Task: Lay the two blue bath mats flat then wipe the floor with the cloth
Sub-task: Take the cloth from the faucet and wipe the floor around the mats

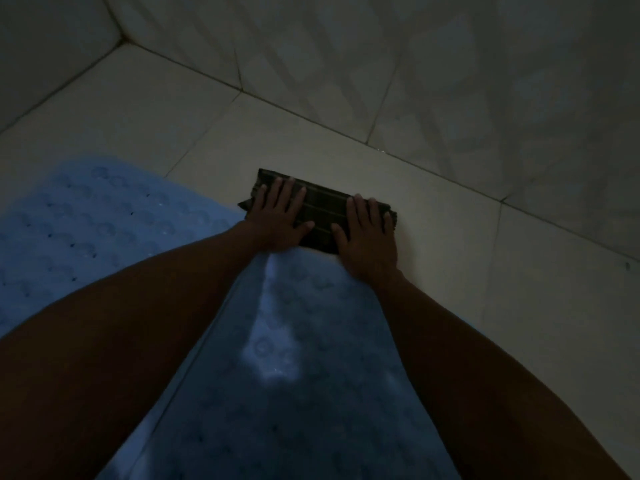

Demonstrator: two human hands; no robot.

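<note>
A dark folded cloth point(323, 214) with thin stripes lies on the pale tiled floor point(450, 258), just beyond the mats. My left hand point(278, 216) presses flat on its left end and my right hand point(369, 233) presses flat on its right end, fingers spread on both. One blue bath mat point(79, 230) with round bumps lies flat at the left. A second blue bath mat point(298, 375) lies flat between my forearms, its far edge touching the cloth.
A tiled wall point(450, 81) rises close behind the cloth, meeting the floor along a diagonal joint. Another wall point(41, 46) forms a corner at the upper left. Bare floor stretches to the right of the mats. The room is dim.
</note>
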